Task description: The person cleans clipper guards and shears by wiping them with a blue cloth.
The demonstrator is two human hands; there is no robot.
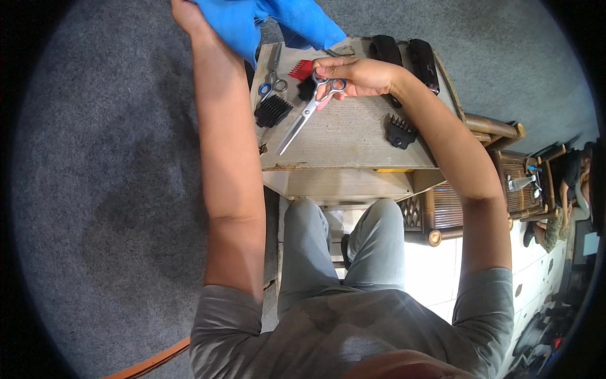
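Observation:
My right hand (352, 76) holds a pair of silver hair scissors (307, 112) by the finger rings, above a small wooden table (331, 142). The blades look closed and point down towards the table's near left. At the top edge of the view, my left hand (188, 18) grips a blue cloth (284, 21); its fingers are hidden or cut off. A second pair of scissors (274, 78) with a blue ring insert lies at the table's left. Near it are a black clipper guard comb (273, 111) and a red guard comb (301, 70).
Two dark hair clippers (386, 49) (423, 64) lie at the table's far right, with another black guard comb (400, 131) nearer me. Beyond my right arm stand bamboo furniture (445, 208) and a bottle (521, 183). Another person (563, 194) sits at the far right.

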